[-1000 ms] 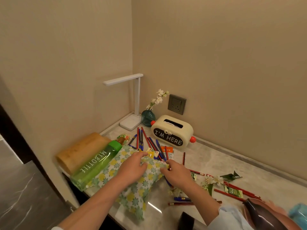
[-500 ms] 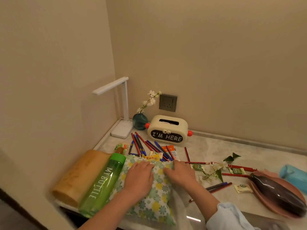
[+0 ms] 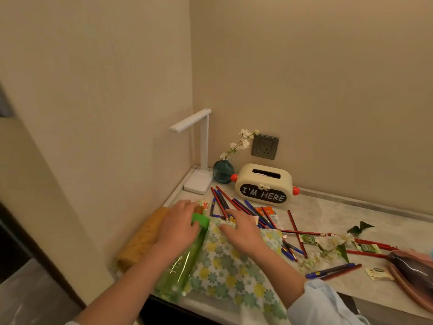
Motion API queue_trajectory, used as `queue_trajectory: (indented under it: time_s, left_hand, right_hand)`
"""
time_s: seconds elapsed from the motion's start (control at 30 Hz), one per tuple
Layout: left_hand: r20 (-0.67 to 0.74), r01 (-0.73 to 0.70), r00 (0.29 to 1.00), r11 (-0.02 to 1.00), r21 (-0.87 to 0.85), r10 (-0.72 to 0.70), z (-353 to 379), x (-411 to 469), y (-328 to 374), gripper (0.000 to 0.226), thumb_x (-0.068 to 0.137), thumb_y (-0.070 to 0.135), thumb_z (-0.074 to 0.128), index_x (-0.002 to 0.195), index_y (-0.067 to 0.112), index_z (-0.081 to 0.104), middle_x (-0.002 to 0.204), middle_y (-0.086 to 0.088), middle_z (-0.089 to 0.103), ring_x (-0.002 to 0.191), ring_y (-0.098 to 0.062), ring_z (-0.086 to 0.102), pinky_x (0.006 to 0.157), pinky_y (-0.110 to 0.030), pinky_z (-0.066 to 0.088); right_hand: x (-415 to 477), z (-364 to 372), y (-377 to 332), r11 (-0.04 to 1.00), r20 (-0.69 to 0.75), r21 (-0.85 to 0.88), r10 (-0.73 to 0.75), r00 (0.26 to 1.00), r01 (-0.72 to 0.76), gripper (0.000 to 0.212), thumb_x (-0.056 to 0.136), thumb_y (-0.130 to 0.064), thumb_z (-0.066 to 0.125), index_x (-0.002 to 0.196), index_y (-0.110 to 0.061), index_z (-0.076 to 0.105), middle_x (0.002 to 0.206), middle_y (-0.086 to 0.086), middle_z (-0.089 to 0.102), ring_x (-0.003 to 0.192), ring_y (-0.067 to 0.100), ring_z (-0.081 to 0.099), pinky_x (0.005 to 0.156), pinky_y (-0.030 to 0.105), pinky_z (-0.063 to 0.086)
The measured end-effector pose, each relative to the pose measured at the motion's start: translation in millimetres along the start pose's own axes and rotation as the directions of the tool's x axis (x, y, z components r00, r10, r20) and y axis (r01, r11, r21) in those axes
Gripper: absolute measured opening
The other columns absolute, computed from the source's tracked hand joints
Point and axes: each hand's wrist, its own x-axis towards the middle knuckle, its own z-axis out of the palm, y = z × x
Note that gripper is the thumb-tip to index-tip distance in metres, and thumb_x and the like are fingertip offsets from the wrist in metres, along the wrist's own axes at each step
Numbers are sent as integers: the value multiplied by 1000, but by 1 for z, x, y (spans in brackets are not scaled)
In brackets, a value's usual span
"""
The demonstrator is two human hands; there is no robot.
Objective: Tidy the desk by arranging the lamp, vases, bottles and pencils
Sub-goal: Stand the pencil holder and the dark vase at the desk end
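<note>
left hand [image 3: 178,225] grip curls over the green bottle [image 3: 181,261] cap; right hand [image 3: 242,231] spread flat.

1. The person's left hand [image 3: 179,225] covers the translucent green plastic bottle [image 3: 181,263]'s neck.
2. The dark glossy bottle [image 3: 414,269] on the pink plate [image 3: 407,295] runs past the right edge.

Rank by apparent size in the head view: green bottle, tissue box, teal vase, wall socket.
1. green bottle, though it lies nearest the camera, which inflates it
2. tissue box
3. and 4. teal vase and wall socket look alike, so no ranking between them
</note>
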Motion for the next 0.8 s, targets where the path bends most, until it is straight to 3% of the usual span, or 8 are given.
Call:
queue_trajectory:
  time_s: [0.13, 0.2, 0.33, 0.5, 0.63, 0.73, 0.8]
  left_hand:
    - [160, -4, 986, 972, 234, -34, -15, 4, -42, 52, 95, 32, 45, 144, 23, 33, 152, 1, 33, 144, -24, 20, 118, -40, 19]
    - [220, -69, 975, 965, 253, 13, -16, 5, -49, 48, 96, 32, 42, 143, 22, 36, 147, 0, 39, 140, -23, 28, 115, -36, 23]
    - [161, -122, 984, 950, 288, 78, -14, -2, -47, 38, 97, 33, 39, 133, 23, 46, 127, 0, 47, 118, -19, 42, 101, -31, 36]
    - [47, -68, 997, 918, 391, 54, -15, -7, -33, 41, 95, 29, 39, 134, 19, 38, 129, -2, 44, 117, -21, 39, 104, -33, 33]
    - [-5, -14, 1000, 946, 325, 16, -28, -2, -28, 33, 94, 32, 43, 126, 29, 46, 124, 5, 49, 115, -17, 41, 103, -32, 30]
    - [25, -10, 1000, 959, 283, 3, -40, 2, -21, 28, 93, 38, 46, 120, 36, 55, 121, 7, 55, 115, -16, 46, 100, -34, 28]
    - [40, -7, 999, 961, 276, -5, -46, 3, -16, 28, 93, 39, 48, 118, 37, 59, 124, 7, 56, 118, -15, 46, 100, -35, 27]
  right_hand:
    - [3, 25, -30, 997, 51, 29, -75, 996, 73, 56, 88, -40, 54, 141, -28, 43, 146, -2, 44, 136, 21, 32, 110, 40, 30]
    - [3, 33, -36, 996, 73, 49, -78, 994, 74, 55, 88, -39, 55, 141, -26, 43, 144, 0, 46, 134, 22, 35, 110, 40, 32]
    - [-2, 38, -36, 991, 97, 126, -51, 994, 39, 49, 86, -34, 58, 133, -22, 52, 129, -1, 57, 121, 20, 49, 102, 42, 42]
    - [0, 36, -28, 979, 127, 202, -44, 991, 18, 49, 89, -27, 59, 136, -21, 49, 133, 0, 54, 118, 13, 48, 101, 32, 41]
    - [3, 33, -32, 957, 148, 290, -47, 988, 2, 50, 91, -27, 58, 139, -20, 45, 132, 0, 52, 109, 11, 49, 92, 26, 43]
    - [2, 29, -40, 936, 161, 352, -71, 984, 10, 53, 89, -26, 61, 139, -23, 44, 129, -3, 52, 96, 4, 52, 73, 13, 43]
    - [2, 28, -44, 917, 182, 398, -106, 978, 25, 62, 83, -26, 68, 140, -23, 43, 134, -3, 51, 101, 6, 52, 75, 14, 42]
